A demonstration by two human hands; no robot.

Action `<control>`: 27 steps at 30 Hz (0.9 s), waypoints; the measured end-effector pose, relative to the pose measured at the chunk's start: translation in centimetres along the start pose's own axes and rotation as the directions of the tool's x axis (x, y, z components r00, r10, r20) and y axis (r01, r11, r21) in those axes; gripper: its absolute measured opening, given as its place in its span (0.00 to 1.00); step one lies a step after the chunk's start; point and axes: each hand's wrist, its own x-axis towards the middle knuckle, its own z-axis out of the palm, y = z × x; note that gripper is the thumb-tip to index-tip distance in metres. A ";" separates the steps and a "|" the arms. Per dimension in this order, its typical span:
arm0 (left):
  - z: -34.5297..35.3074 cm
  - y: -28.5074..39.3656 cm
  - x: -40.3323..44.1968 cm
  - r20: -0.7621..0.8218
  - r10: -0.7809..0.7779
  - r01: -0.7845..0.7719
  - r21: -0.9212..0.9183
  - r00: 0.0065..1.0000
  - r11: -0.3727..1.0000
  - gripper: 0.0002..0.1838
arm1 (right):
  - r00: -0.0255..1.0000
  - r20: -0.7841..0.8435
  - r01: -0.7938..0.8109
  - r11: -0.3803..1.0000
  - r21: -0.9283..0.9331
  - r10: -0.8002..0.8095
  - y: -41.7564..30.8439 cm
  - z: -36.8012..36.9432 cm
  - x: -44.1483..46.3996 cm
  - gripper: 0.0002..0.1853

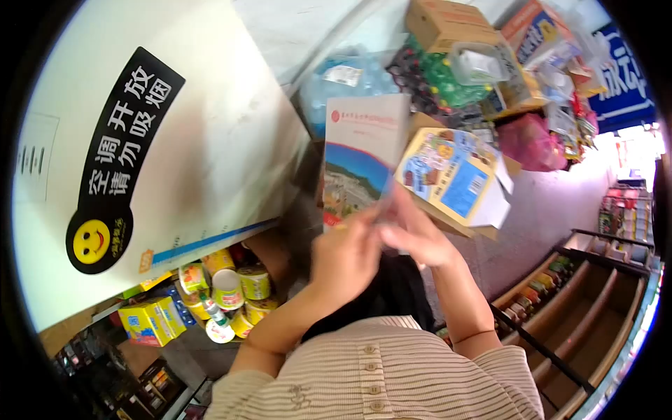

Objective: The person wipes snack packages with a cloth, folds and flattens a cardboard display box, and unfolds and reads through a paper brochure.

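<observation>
Close together in front of my chest are my left hand (345, 250) and my right hand (418, 229), both blurred by motion. Their fingers are bent and meet around a small greyish spot. What they pinch there, if anything, I cannot make out. Directly behind the fingers stands a booklet (359, 162) with a white top, red lettering and a photo of a hillside under blue sky. To its right, behind my right hand, an opened cardboard box (448, 222) carries a yellow and blue printed packet (445, 171). The fingers overlap the booklet's lower right edge; contact is unclear.
A white appliance (231, 91) with a black sticker fills the left. Below it are several instant noodle cups (227, 289) and yellow boxes (150, 322). Wrapped bottles (353, 77) and cartons (451, 24) pile up at the back. A wooden-slatted rack (574, 315) stands right.
</observation>
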 end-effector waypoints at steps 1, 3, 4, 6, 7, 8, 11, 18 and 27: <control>2.4 1.6 0.0 0.086 0.122 -0.125 0.033 0.989 0.992 0.17 | 0.973 -0.225 -0.001 0.977 -0.212 -0.048 -1.1 -0.4 -1.4 0.35; 5.8 1.6 -0.4 0.202 0.370 -0.335 -0.187 0.907 0.923 0.21 | 0.854 -0.424 -0.304 0.950 0.065 0.302 -2.5 -4.0 -4.3 0.19; 6.8 1.2 -0.6 0.302 0.422 -0.345 -0.277 0.855 0.897 0.21 | 0.838 -0.469 -0.309 0.951 0.010 0.277 -2.7 -5.8 -6.2 0.16; 6.8 1.2 -0.7 0.256 0.419 -0.338 -0.306 0.871 0.890 0.26 | 0.875 -0.462 0.021 0.964 -0.266 -0.146 -3.7 -6.3 -9.6 0.13; 7.1 -0.1 -0.2 0.041 0.441 -0.425 -0.207 0.896 0.881 0.27 | 0.871 -0.457 -0.007 0.925 -0.379 -0.180 -5.2 -7.1 -11.8 0.13; 7.2 -0.7 0.0 -0.158 0.304 -0.331 -0.194 0.940 0.923 0.28 | 0.878 -0.452 -0.032 0.924 -0.381 -0.156 -7.5 -7.3 -14.3 0.12; 9.9 -3.2 2.0 -0.099 -0.059 0.005 -0.471 0.993 0.882 0.33 | 0.873 -0.409 0.126 0.933 -0.338 -0.266 -12.4 -7.8 -22.8 0.11; 19.1 3.6 0.8 0.565 0.310 0.435 -0.807 0.765 0.398 0.38 | 0.552 -0.806 0.082 0.976 -0.199 -0.211 -11.9 -13.8 -39.5 0.09; 27.4 7.0 -3.3 0.658 0.255 0.196 -0.531 0.708 0.825 0.14 | 0.364 -0.861 -0.374 0.791 -0.484 -0.355 -5.7 -17.8 -55.7 0.10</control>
